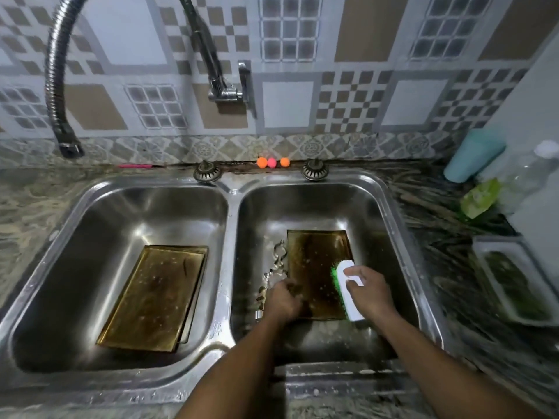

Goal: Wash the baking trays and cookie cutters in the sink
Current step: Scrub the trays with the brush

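A stained brown baking tray [314, 261] lies flat in the right basin of the steel double sink [231, 267]. My left hand [282, 300] grips the tray's near left edge. My right hand [370, 290] holds a white scrubbing brush [348, 294] with green bristles, pressed on the tray's right side. Metal cookie cutters [276, 264] lie in the basin just left of that tray. More brown baking trays [155, 296], stacked, rest in the left basin.
A flexible metal faucet hose [56, 77] arcs over the left basin from a wall tap [227, 92]. Two drain plugs [207, 172] and small coloured balls [272, 162] sit on the back ledge. Right counter holds a teal cup [472, 155], a green packet [479, 198], a clear bottle [532, 173] and a white tub [514, 285].
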